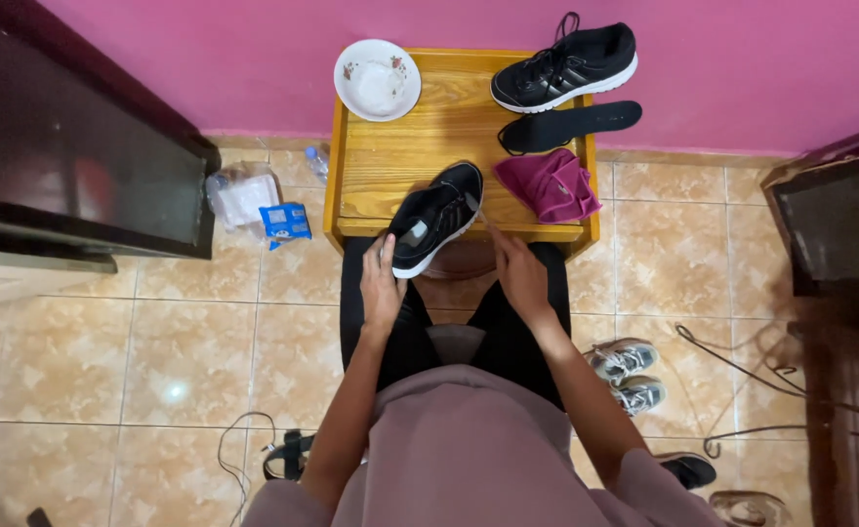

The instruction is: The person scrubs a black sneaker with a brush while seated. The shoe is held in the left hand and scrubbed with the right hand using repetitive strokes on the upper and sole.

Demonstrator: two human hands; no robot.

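A black sneaker with a white sole [434, 218] lies at the front edge of a small wooden table [390, 156], heel toward me. My left hand [381, 285] grips its heel end. My right hand [519, 273] is just right of the shoe, fingers pinched near its opening; what it holds is too small to tell. A second matching sneaker [566, 66] stands at the table's far right, with a black insole [571, 125] in front of it and a crumpled magenta cloth [552, 183] near my right hand.
A white bowl [378, 78] sits on the table's far left corner. On the tiled floor lie a plastic bag [242, 195] and blue packet [286, 222] at left, grey sneakers [627, 373] and loose cords [742, 376] at right. Dark cabinets flank both sides.
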